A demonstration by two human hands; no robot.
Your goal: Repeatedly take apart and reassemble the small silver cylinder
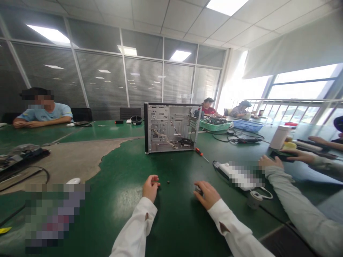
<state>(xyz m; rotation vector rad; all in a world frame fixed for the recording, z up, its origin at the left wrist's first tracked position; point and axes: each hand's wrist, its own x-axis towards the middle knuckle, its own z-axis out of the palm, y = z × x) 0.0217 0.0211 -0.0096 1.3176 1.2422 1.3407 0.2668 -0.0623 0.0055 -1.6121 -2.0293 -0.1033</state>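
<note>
My left hand (pixel 150 188) rests on the green table with its fingers loosely curved and a gap at the thumb; nothing shows in it. Just right of it lies a tiny dark piece (pixel 168 182), too small to name. My right hand (pixel 207 194) is on the table farther right, its fingers bent around a small greyish thing (pixel 198 189) that they mostly cover. Beyond both hands stands an open computer case (pixel 173 125), upright, its bare metal inside facing me with loose cables. A screwdriver (pixel 199 152) with an orange-and-black handle lies by the case's lower right corner.
A white power strip (pixel 237 175) and its cord lie to the right, near another person's hands (pixel 270 162). A green basket (pixel 215 125) and a blue basket (pixel 248 125) stand farther back. Torn table covering (pixel 80 157) and electronics (pixel 20 159) are at left. Other people sit around.
</note>
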